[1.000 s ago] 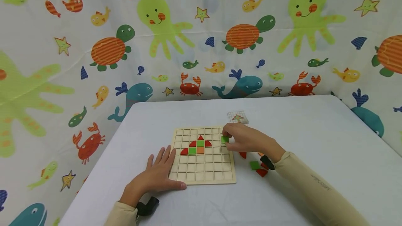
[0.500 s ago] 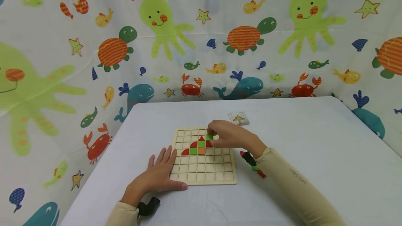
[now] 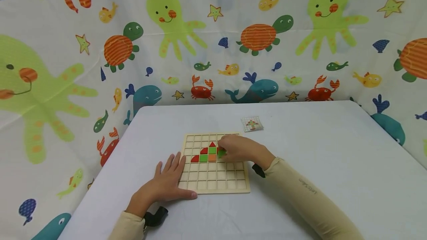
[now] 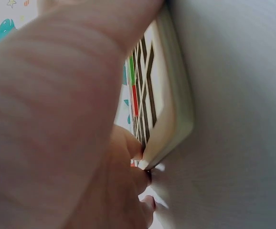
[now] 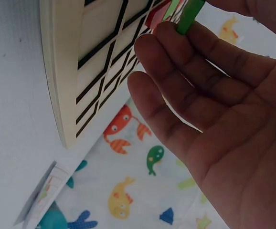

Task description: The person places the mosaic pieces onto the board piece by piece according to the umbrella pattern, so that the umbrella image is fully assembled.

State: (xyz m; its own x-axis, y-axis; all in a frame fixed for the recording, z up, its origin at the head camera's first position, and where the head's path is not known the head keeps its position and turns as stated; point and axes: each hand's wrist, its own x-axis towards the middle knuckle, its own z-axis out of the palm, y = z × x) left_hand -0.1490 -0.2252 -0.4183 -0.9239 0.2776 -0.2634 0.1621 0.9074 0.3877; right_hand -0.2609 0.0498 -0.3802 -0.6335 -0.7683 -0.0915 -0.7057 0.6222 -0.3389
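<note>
A wooden grid board (image 3: pixel 230 185) lies on the white table. My left hand (image 3: pixel 165 182) rests with spread, straight fingers along its left edge, the thumb by the near left corner. My right hand (image 3: pixel 241 148) pinches a green square tile (image 5: pixel 190 16) over the board, right of the orange square (image 3: pixel 212 157). Set in the grid are a green square (image 3: pixel 203 157), another green square (image 3: pixel 212 150), a red triangle (image 3: pixel 212 144) and red curved pieces (image 3: pixel 195 159). A red piece under my right fingers is mostly hidden. Whether the pinched tile touches the grid, I cannot tell.
A card (image 3: pixel 251 124) with a gridded picture of coloured shapes lies behind the board. My right sleeve (image 3: pixel 300 188) covers the table area right of the board. A patterned sea-animal cloth (image 3: pixel 200 29) hangs behind the table.
My right hand has carried the green square tile leftward from the board's right side, then slightly nearer, beside the orange square. The loose pieces are now hidden by the arm. My left hand stays put.
</note>
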